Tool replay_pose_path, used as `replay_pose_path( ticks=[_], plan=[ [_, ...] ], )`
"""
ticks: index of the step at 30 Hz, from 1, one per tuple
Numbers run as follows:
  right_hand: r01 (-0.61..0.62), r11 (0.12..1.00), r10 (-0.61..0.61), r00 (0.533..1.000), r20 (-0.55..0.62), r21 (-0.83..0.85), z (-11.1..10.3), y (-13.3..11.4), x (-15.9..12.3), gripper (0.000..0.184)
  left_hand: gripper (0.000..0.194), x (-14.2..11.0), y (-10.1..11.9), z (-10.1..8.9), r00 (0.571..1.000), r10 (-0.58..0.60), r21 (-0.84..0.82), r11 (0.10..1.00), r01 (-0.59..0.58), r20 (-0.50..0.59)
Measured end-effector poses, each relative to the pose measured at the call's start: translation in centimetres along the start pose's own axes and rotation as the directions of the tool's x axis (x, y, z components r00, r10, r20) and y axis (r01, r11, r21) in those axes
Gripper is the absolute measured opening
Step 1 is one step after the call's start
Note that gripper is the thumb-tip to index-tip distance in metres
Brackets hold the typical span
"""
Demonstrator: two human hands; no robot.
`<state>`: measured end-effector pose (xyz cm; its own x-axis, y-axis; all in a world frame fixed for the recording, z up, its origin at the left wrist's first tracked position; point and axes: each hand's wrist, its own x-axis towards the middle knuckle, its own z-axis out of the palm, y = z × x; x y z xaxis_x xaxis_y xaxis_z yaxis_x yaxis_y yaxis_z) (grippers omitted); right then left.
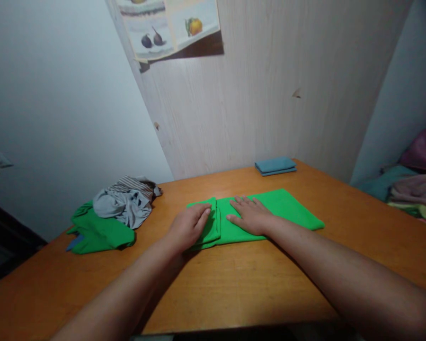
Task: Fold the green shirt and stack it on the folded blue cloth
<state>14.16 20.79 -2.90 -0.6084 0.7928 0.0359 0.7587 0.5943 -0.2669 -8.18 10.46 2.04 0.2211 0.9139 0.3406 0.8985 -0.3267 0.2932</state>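
Working with both hands on a folded green cloth, laid out lengthwise across the middle of the wooden counter. Curling the left hand over the shorter, thicker folded section at the cloth's left end, with fingers bent in and drawn closed and the thumb lying along them; cannot tell whether any fabric is pinched inside. Resting the right hand palm down on the flat stretch just right of that section, with fingers open, spread and gripping nothing. Reaching in with both bare forearms from the near side, crossing the near edge of the cloth. Can see, well to the left on the counter, a crumpled grey garment touching a striped cloth and a loose green garment, with a bit of blue fabric poking out beneath the green. Can see, beyond the right hand and near the far edge, a neatly folded blue cloth, apart from the green one. Can also make out a heap of mixed fabrics at far right and, up on the pale wood-grain panel, a sheet with fruit pictures.
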Motion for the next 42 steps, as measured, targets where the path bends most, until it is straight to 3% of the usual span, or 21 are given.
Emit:
replay_pose_path(
  ticks=[3, 6, 8, 17, 27, 36, 42],
  plan=[
    [-0.002, 1.000, 0.002, 1.000, 0.005, 0.005, 0.0, -0.1, 0.0, 0.092, 0.059, 1.7, -1.2, 1.8, 0.995, -0.006, 0.045, 0.999, 0.002, 0.104],
    [-0.003, 1.000, 0.003, 1.000, 0.013, 0.006, -0.1, -0.1, -0.1, 0.093, 0.071, 2.1, -1.6, 3.2, 0.955, -0.037, 0.149, 0.989, -0.007, 0.293],
    [-0.005, 1.000, 0.004, 1.000, 0.010, 0.007, -0.1, -0.1, -0.1, 0.093, 0.074, 2.0, -1.3, 3.5, 0.938, -0.061, 0.203, 0.979, -0.010, 0.340],
    [-0.010, 1.000, 0.010, 1.000, 0.015, 0.004, -0.5, -0.4, -0.4, 0.089, 0.076, 1.9, 0.1, 3.0, 0.926, -0.132, 0.239, 0.970, 0.048, 0.353],
    [-0.125, 0.992, 0.126, 0.992, 0.029, -0.025, -1.2, 1.2, -0.6, 0.089, 0.081, 2.0, -0.2, 3.5, 0.942, -0.107, 0.212, 0.976, 0.039, 0.318],
    [-0.143, 0.989, 0.145, 0.989, 0.043, -0.028, -1.4, 1.2, -0.8, 0.091, 0.082, 1.9, -0.5, 3.3, 0.948, -0.060, 0.105, 0.994, 0.029, 0.312],
    [-0.141, 0.989, 0.143, 0.989, 0.030, -0.041, -1.5, 1.2, -0.9, 0.090, 0.099, 1.7, 0.1, 3.1, 0.936, -0.072, 0.118, 0.992, 0.033, 0.345]
  ],
)
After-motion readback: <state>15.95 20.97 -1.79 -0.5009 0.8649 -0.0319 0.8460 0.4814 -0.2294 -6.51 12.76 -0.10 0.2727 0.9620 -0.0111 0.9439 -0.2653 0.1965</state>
